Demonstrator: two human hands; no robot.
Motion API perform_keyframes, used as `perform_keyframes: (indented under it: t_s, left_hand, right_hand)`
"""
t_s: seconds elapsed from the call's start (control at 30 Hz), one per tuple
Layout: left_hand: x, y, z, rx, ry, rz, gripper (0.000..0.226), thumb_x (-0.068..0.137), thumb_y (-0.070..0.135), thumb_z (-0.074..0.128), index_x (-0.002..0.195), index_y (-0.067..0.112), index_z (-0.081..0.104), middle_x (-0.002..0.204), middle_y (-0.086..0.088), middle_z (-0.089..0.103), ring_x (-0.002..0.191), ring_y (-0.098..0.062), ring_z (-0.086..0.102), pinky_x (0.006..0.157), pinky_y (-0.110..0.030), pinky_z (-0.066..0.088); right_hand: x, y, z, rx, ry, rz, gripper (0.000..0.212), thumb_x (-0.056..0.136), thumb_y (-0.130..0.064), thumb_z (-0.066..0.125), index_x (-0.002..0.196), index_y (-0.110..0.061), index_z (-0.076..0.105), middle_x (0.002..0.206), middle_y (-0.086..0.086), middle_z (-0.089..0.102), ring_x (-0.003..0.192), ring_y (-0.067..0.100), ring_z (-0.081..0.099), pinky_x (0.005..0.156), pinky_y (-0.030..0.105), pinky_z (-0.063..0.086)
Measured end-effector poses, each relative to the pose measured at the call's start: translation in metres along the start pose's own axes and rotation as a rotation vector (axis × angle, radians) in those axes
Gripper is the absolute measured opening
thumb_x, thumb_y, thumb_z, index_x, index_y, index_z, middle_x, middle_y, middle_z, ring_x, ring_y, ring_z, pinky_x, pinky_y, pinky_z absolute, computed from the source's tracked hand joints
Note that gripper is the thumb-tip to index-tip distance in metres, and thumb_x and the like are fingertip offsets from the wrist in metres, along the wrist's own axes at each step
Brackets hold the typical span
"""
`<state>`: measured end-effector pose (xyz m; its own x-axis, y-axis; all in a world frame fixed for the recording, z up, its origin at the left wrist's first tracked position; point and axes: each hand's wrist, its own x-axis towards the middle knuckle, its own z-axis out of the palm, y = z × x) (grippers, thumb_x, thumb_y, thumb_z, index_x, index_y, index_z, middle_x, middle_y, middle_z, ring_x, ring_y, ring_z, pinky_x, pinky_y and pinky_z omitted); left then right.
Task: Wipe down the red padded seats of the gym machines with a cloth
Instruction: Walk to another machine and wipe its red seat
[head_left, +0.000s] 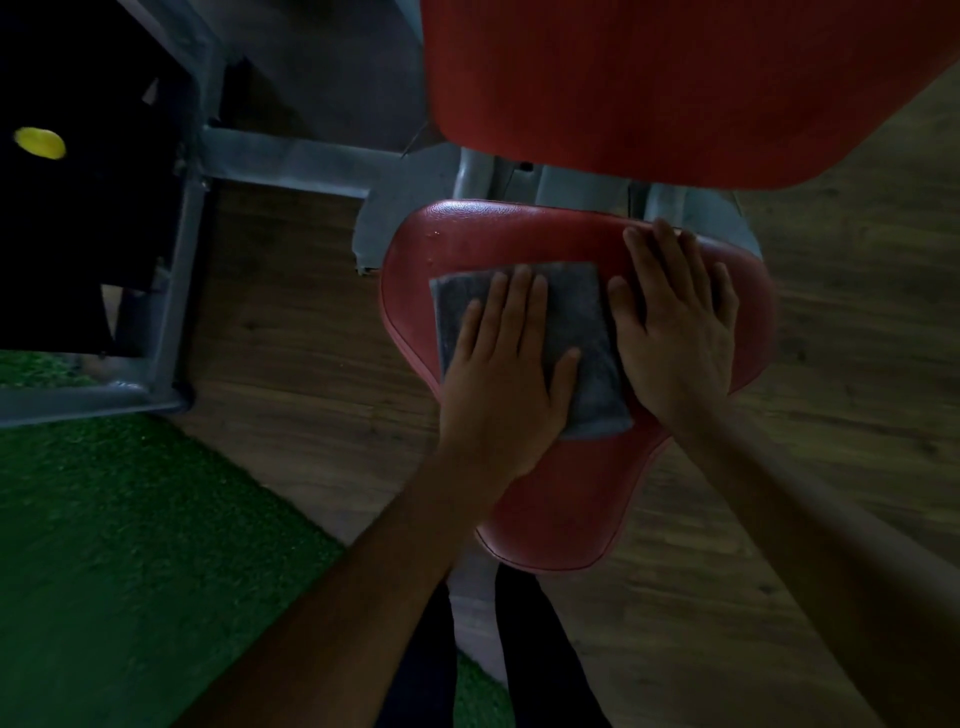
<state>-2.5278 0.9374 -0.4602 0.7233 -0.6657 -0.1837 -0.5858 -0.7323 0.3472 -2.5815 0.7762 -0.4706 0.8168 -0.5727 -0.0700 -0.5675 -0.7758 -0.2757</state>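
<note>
A red padded seat (545, 499) of a gym machine fills the middle of the head view, wide at the back and narrow toward me. A folded grey cloth (582, 312) lies flat on its upper part. My left hand (506, 374) presses on the cloth with straight fingers spread over it. My right hand (675, 322) lies flat on the bare red padding just right of the cloth, fingers straight and reaching the seat's back edge. Above the seat stands the red padded backrest (675, 88).
The grey metal frame (291, 161) of the machine runs left from under the seat and down along a dark weight stack with a yellow knob (40, 143). Green turf (130, 545) covers the lower left; wood-look floor (857, 415) surrounds the seat.
</note>
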Motion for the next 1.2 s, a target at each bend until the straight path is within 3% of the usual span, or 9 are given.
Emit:
perform_keyframes:
  t_s: [0.2, 0.3, 0.4, 0.53, 0.63, 0.73, 0.87, 1.0, 1.2]
  left_hand:
    - [-0.017, 0.011, 0.002, -0.037, 0.041, -0.11, 0.067, 0.104, 0.047, 0.024, 0.156, 0.006, 0.014, 0.165, -0.012, 0.012, 0.153, -0.021, 0.005, 0.125, -0.038, 0.0]
    - [-0.05, 0.008, 0.002, -0.037, 0.015, -0.056, 0.068, 0.103, 0.048, 0.026, 0.156, 0.007, 0.016, 0.164, -0.011, 0.012, 0.153, -0.021, 0.005, 0.125, -0.037, 0.0]
    - [-0.02, -0.02, -0.001, -0.002, 0.022, -0.005, 0.07, 0.102, 0.051, 0.025, 0.156, 0.007, 0.017, 0.165, -0.01, 0.013, 0.153, -0.021, 0.005, 0.125, -0.038, 0.001]
    - [0.024, -0.035, -0.004, 0.019, 0.069, -0.092, 0.071, 0.102, 0.052, 0.022, 0.157, 0.009, 0.013, 0.165, -0.01, 0.011, 0.153, -0.021, 0.003, 0.124, -0.035, -0.003]
    - [-0.012, -0.013, 0.0, -0.04, 0.087, -0.168, 0.069, 0.103, 0.05, 0.022, 0.157, 0.007, 0.014, 0.165, -0.011, 0.011, 0.153, -0.023, 0.003, 0.124, -0.04, -0.001]
    - [-0.038, -0.01, -0.001, -0.049, 0.043, -0.129, 0.07, 0.103, 0.051, 0.022, 0.157, 0.008, 0.013, 0.165, -0.011, 0.007, 0.153, -0.023, -0.001, 0.124, -0.039, -0.003]
    - [0.02, -0.038, -0.01, -0.01, 0.06, -0.091, 0.073, 0.101, 0.054, 0.023, 0.157, 0.009, 0.012, 0.165, -0.011, 0.009, 0.153, -0.023, 0.002, 0.124, -0.038, -0.003]
    - [0.067, -0.05, -0.014, 0.035, 0.084, -0.225, 0.071, 0.102, 0.055, 0.022, 0.157, 0.01, 0.014, 0.164, -0.012, 0.014, 0.153, -0.025, 0.005, 0.125, -0.043, 0.003]
    - [-0.022, -0.016, 0.0, -0.063, 0.079, -0.204, 0.067, 0.104, 0.048, 0.021, 0.157, 0.009, 0.009, 0.165, -0.011, 0.005, 0.153, -0.023, -0.003, 0.124, -0.042, -0.003]
  right_hand:
    - [-0.002, 0.0, 0.001, -0.008, 0.011, -0.002, 0.057, 0.103, -0.048, 0.029, 0.155, -0.026, 0.027, 0.164, -0.001, 0.021, 0.152, 0.017, 0.013, 0.124, 0.043, 0.007]
    - [-0.002, -0.001, 0.0, -0.014, 0.007, -0.01, 0.057, 0.104, -0.048, 0.027, 0.156, -0.026, 0.025, 0.164, 0.0, 0.02, 0.152, 0.017, 0.012, 0.124, 0.044, 0.008]
    - [-0.005, -0.003, 0.0, -0.018, -0.006, -0.002, 0.056, 0.105, -0.046, 0.027, 0.157, -0.025, 0.022, 0.165, 0.001, 0.017, 0.153, 0.017, 0.009, 0.124, 0.043, 0.005]
    - [-0.02, -0.014, 0.003, -0.005, 0.009, 0.032, 0.055, 0.105, -0.04, 0.025, 0.157, -0.022, 0.022, 0.165, 0.004, 0.016, 0.153, 0.02, 0.008, 0.124, 0.041, 0.001]
    - [-0.026, -0.021, 0.004, -0.002, 0.036, 0.064, 0.054, 0.105, -0.04, 0.024, 0.156, -0.021, 0.025, 0.164, 0.003, 0.019, 0.153, 0.021, 0.011, 0.124, 0.042, 0.004]
    - [-0.024, -0.022, 0.003, -0.018, 0.036, 0.077, 0.054, 0.105, -0.04, 0.024, 0.156, -0.022, 0.026, 0.164, 0.003, 0.019, 0.153, 0.021, 0.011, 0.124, 0.043, 0.005]
    - [-0.025, -0.024, 0.003, -0.02, 0.028, 0.085, 0.053, 0.106, -0.04, 0.026, 0.156, -0.022, 0.024, 0.164, 0.002, 0.019, 0.153, 0.02, 0.011, 0.124, 0.043, 0.004]
    - [-0.024, -0.024, 0.005, -0.019, 0.042, 0.091, 0.054, 0.105, -0.041, 0.026, 0.156, -0.024, 0.025, 0.164, 0.001, 0.019, 0.152, 0.02, 0.012, 0.124, 0.042, 0.004]
    - [-0.024, -0.025, 0.004, -0.023, 0.035, 0.091, 0.054, 0.105, -0.041, 0.026, 0.156, -0.024, 0.025, 0.164, 0.001, 0.019, 0.152, 0.02, 0.012, 0.124, 0.042, 0.004]
